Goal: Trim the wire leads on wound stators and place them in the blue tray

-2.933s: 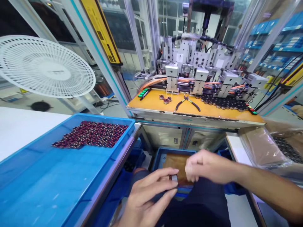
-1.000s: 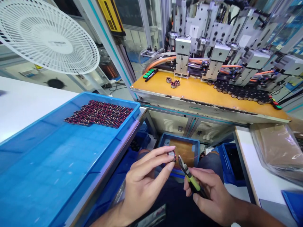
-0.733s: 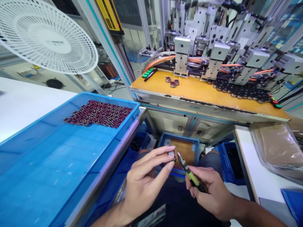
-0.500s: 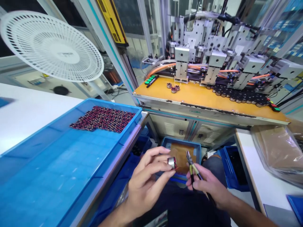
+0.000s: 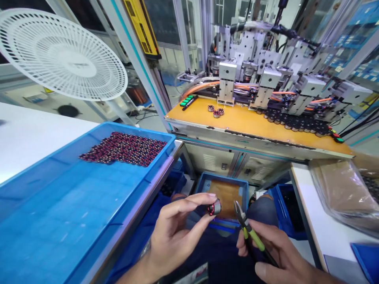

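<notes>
Between the thumb and fingers of my left hand (image 5: 177, 232) is a small motor stator (image 5: 214, 207), a silvery ring with dark red copper windings facing left. My right hand (image 5: 272, 248) is closed around the green-and-black handles of a pair of cutting pliers (image 5: 248, 228). The plier jaws point up and away, a short gap to the right of the stator, not touching it. Below and beyond both hands lies a blue bin (image 5: 246, 188) with a brown sheet in it.
A large blue tray (image 5: 74, 197) at left holds many wound parts (image 5: 124, 149). Ahead, an orange bench (image 5: 237, 120) carries a machine with metal clamps (image 5: 227, 81), three loose stators and rows of black parts (image 5: 296, 120). A white fan (image 5: 68, 55) stands far left; wrapped cardboard (image 5: 340, 189) lies right.
My left fingers have turned the stator so its wound side now faces left. My right hand has shifted slightly right and down, with the pliers tilted more to the left.
</notes>
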Available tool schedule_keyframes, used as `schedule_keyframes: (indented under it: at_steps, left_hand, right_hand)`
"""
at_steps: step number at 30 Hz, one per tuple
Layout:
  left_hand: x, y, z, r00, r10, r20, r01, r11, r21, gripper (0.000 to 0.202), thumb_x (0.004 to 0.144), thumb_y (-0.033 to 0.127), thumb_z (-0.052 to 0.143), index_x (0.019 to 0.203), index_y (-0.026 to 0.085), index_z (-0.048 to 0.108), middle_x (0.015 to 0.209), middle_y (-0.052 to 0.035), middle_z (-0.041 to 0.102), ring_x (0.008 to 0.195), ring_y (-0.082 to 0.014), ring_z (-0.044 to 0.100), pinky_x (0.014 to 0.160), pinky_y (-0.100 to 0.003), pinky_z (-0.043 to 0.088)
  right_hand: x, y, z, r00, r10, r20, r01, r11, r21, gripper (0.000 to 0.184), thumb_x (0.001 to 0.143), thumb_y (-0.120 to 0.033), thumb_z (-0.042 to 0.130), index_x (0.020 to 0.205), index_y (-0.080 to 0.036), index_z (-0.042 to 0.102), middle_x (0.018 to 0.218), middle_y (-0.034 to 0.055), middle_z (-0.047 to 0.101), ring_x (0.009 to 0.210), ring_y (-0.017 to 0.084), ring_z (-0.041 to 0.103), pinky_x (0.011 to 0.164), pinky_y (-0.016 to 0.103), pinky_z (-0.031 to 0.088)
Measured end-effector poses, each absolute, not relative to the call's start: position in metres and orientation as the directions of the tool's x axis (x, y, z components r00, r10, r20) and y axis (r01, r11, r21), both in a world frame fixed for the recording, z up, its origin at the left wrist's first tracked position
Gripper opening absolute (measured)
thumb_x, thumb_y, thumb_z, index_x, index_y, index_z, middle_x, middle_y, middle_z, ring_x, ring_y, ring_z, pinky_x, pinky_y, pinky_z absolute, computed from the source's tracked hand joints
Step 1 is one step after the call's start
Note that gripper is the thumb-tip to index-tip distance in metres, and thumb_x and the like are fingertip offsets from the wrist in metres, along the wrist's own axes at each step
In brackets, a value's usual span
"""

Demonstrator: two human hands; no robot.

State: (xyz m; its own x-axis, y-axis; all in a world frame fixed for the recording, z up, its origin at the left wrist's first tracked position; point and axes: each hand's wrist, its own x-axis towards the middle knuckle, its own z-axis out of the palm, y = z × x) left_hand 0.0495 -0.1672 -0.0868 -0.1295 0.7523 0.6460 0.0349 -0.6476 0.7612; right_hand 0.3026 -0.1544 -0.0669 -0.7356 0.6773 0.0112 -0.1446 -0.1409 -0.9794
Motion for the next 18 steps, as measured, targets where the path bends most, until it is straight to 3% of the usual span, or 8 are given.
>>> schedule_keyframes:
  at_steps: [4,9,13,18]
  left_hand:
    - [0.049,-0.171,-0.086,-0.150,0.785,0.601,0.042,-0.602,0.798,0.069,0.071,-0.018,0.065,0.123,0.026,0.053,0.116,-0.0023,0.075,0.105,-0.0203,0.074,0.095,-0.034,0.062]
    - [0.047,-0.174,-0.081,-0.160,0.837,0.524,0.032,-0.526,0.850,0.063,0.074,-0.014,0.066,0.120,0.028,0.055,0.115,-0.0005,0.076,0.102,-0.0176,0.075,0.092,-0.027,0.062]
    - [0.046,-0.174,-0.081,-0.164,0.851,0.499,0.025,-0.502,0.864,0.063,0.075,-0.012,0.067,0.120,0.030,0.055,0.113,0.0002,0.077,0.102,-0.0169,0.075,0.093,-0.026,0.061]
    - [0.047,-0.173,-0.085,-0.156,0.865,0.477,0.031,-0.478,0.878,0.062,0.075,-0.011,0.067,0.120,0.029,0.054,0.113,-0.0025,0.077,0.103,-0.0184,0.075,0.092,-0.027,0.061]
  right_hand:
    - [0.289,-0.147,-0.049,-0.778,0.625,0.060,-0.120,-0.054,-0.991,0.052,0.096,-0.033,0.061,0.145,-0.041,0.047,0.114,0.0083,0.061,0.107,0.021,0.061,0.098,0.043,0.049]
    - [0.286,-0.148,-0.060,-0.785,0.610,0.107,-0.164,-0.039,-0.986,0.063,0.098,-0.020,0.057,0.149,-0.049,0.036,0.122,0.0073,0.057,0.111,0.020,0.061,0.103,0.048,0.047]
    - [0.286,-0.148,-0.063,-0.787,0.612,0.078,-0.133,-0.045,-0.990,0.062,0.097,-0.022,0.058,0.151,-0.042,0.036,0.117,0.0087,0.056,0.105,0.019,0.061,0.098,0.046,0.049]
    - [0.280,-0.143,-0.050,-0.789,0.612,-0.045,-0.027,-0.108,-0.994,0.038,0.095,-0.031,0.058,0.132,-0.025,0.059,0.106,0.0096,0.057,0.090,0.017,0.059,0.086,0.039,0.053]
